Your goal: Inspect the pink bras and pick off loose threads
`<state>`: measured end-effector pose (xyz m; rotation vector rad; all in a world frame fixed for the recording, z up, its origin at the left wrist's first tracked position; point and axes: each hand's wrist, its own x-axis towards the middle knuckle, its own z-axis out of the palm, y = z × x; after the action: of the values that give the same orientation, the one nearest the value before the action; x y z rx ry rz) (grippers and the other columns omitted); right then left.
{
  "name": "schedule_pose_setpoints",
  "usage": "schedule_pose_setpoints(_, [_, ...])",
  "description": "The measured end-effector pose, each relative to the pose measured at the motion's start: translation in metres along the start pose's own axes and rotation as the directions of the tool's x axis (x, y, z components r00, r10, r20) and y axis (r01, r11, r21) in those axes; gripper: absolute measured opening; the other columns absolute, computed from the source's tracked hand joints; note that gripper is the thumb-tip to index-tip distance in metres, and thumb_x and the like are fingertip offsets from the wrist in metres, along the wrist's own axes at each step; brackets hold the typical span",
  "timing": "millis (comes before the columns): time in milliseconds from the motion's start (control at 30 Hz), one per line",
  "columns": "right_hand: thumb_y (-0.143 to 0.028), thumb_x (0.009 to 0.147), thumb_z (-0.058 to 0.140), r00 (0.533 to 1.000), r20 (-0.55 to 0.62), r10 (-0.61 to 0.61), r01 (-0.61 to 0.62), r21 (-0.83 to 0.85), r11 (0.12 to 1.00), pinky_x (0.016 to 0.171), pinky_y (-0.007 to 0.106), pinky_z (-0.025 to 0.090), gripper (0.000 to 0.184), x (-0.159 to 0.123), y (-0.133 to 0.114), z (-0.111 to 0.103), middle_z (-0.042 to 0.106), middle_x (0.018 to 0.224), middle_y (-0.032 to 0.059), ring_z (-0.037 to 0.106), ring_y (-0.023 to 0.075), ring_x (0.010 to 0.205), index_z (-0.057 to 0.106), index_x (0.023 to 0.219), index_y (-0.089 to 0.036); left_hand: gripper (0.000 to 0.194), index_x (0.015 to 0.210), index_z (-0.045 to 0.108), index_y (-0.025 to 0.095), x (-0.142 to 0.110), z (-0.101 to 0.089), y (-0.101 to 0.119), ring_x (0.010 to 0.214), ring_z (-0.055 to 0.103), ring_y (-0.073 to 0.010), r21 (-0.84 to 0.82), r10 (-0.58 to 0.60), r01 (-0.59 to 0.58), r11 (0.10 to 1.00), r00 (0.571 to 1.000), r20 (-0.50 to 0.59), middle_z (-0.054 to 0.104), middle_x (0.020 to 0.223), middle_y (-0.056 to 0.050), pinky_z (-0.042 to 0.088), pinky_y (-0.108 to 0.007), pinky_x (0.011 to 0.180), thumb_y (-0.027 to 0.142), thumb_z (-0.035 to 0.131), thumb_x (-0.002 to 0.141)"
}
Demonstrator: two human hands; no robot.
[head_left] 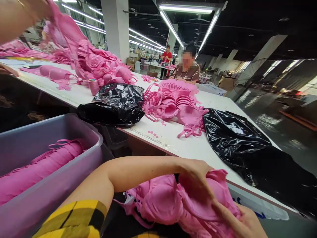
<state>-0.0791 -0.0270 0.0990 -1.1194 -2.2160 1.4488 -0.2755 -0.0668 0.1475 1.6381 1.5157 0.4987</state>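
Note:
A bundle of pink bras (162,200) lies over my lap, its moulded cups facing up. My left hand (198,172) reaches across from the left in a yellow plaid sleeve and is closed on the upper edge of a bra cup. At the lower right, my right hand (247,221) grips the side of the same bra, its thumb on the cup. Some of the fingers are hidden behind the fabric. Straps hang down at the left of the bundle.
A grey plastic bin (96,145) holding stacked pink bras stands at left. On the white table (168,145) lie black plastic bags (116,104), nested bras (178,96), a thread spool (93,87) and a bra heap (99,62). A co-worker's arm (22,19) lifts bras; another person (187,67) sits opposite.

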Motion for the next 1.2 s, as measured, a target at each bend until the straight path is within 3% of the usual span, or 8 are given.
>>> schedule_pose_setpoints(100, [-0.061, 0.067, 0.063, 0.997, -0.02, -0.079, 0.078, -0.006, 0.997, 0.049, 0.024, 0.039, 0.047, 0.001, -0.001, 0.003, 0.053, 0.053, 0.0016, 0.045, 0.0156, 0.051, 0.056, 0.053, -0.017, 0.029, 0.076, 0.065, 0.013, -0.005, 0.004, 0.0, 0.061, 0.051, -0.0141, 0.009, -0.041, 0.041, 0.999, 0.999, -0.019, 0.055, 0.063, 0.002, 0.038, -0.023, 0.054, 0.03, 0.077, 0.057])
schedule_pose_setpoints(367, [-0.052, 0.079, 0.055, 0.968, 0.186, -0.169, 0.138, 0.17, 0.976, 0.057, 0.024, 0.041, 0.04, 0.003, 0.006, 0.005, 0.057, 0.064, 0.0013, 0.046, 0.0153, 0.059, 0.061, 0.07, -0.014, 0.018, 0.056, 0.052, 0.015, -0.008, 0.011, -0.009, 0.049, 0.04, -0.0091, -0.151, -0.127, 0.116, 0.982, 0.99, -0.063, 0.041, 0.051, 0.006, 0.028, -0.02, 0.045, 0.024, 0.067, 0.061])
schedule_pose_setpoints(567, [-0.05, 0.081, 0.053, 0.971, 0.116, -0.21, 0.208, 0.027, 0.978, 0.051, 0.022, 0.036, 0.043, 0.01, 0.011, 0.003, 0.05, 0.057, -0.0015, 0.041, 0.013, 0.055, 0.056, 0.059, -0.014, 0.02, 0.08, 0.063, 0.016, -0.013, 0.013, -0.002, 0.064, 0.046, -0.012, -0.071, 0.107, -0.113, 0.991, 0.991, -0.081, 0.052, 0.066, 0.004, 0.034, -0.019, 0.055, 0.023, 0.068, 0.062])
schedule_pose_setpoints(733, [-0.045, 0.083, 0.054, 0.962, 0.013, -0.274, 0.273, 0.019, 0.962, 0.064, 0.025, 0.048, 0.032, 0.004, 0.011, 0.004, 0.064, 0.072, 0.0027, 0.059, 0.0204, 0.07, 0.065, 0.079, -0.016, 0.024, 0.075, 0.064, 0.014, -0.013, 0.015, -0.006, 0.057, 0.042, -0.0106, -0.139, -0.059, 0.05, 0.989, 0.997, -0.057, 0.049, 0.062, 0.003, 0.032, -0.02, 0.051, 0.037, 0.062, 0.07])
schedule_pose_setpoints(800, [-0.04, 0.08, 0.061, 0.93, -0.17, -0.327, 0.333, 0.006, 0.943, 0.073, 0.026, 0.051, 0.028, 0.0, 0.013, 0.006, 0.067, 0.086, 0.0048, 0.062, 0.0216, 0.079, 0.064, 0.097, -0.019, 0.029, 0.067, 0.062, 0.013, -0.012, 0.017, -0.008, 0.053, 0.037, -0.0093, -0.183, -0.123, 0.111, 0.977, 0.991, -0.058, 0.043, 0.056, 0.003, 0.029, -0.02, 0.047, 0.039, 0.054, 0.076])
schedule_pose_setpoints(900, [-0.034, 0.08, 0.062, 0.804, -0.36, -0.473, 0.465, -0.114, 0.878, 0.073, 0.026, 0.051, 0.018, -0.002, 0.02, 0.009, 0.065, 0.088, 0.0058, 0.063, 0.02, 0.079, 0.065, 0.093, -0.021, 0.028, 0.066, 0.062, 0.013, -0.014, 0.021, -0.007, 0.054, 0.037, -0.0094, -0.252, -0.134, 0.106, 0.962, 0.986, -0.097, 0.042, 0.056, 0.004, 0.03, -0.02, 0.048, 0.037, 0.053, 0.078])
schedule_pose_setpoints(1033, [-0.032, 0.081, 0.062, 0.691, -0.373, -0.619, 0.532, -0.317, 0.785, 0.076, 0.027, 0.051, 0.013, 0.003, 0.03, 0.014, 0.064, 0.09, 0.0074, 0.063, 0.0217, 0.083, 0.068, 0.087, -0.022, 0.033, 0.057, 0.056, 0.014, -0.015, 0.025, 0.0, 0.051, 0.035, -0.0096, -0.287, -0.228, 0.176, 0.942, 0.961, -0.159, 0.038, 0.051, 0.005, 0.028, -0.022, 0.047, 0.038, 0.052, 0.079])
schedule_pose_setpoints(1200, [-0.036, 0.086, 0.056, 0.671, -0.395, -0.627, 0.525, -0.344, 0.778, 0.071, 0.025, 0.05, 0.019, 0.009, 0.033, 0.02, 0.064, 0.087, 0.0067, 0.063, 0.0201, 0.078, 0.068, 0.081, -0.021, 0.034, 0.05, 0.04, 0.017, -0.011, 0.034, 0.005, 0.044, 0.027, -0.007, -0.375, -0.283, 0.184, 0.909, 0.931, -0.231, 0.033, 0.047, 0.006, 0.02, -0.023, 0.043, 0.032, 0.05, 0.079])
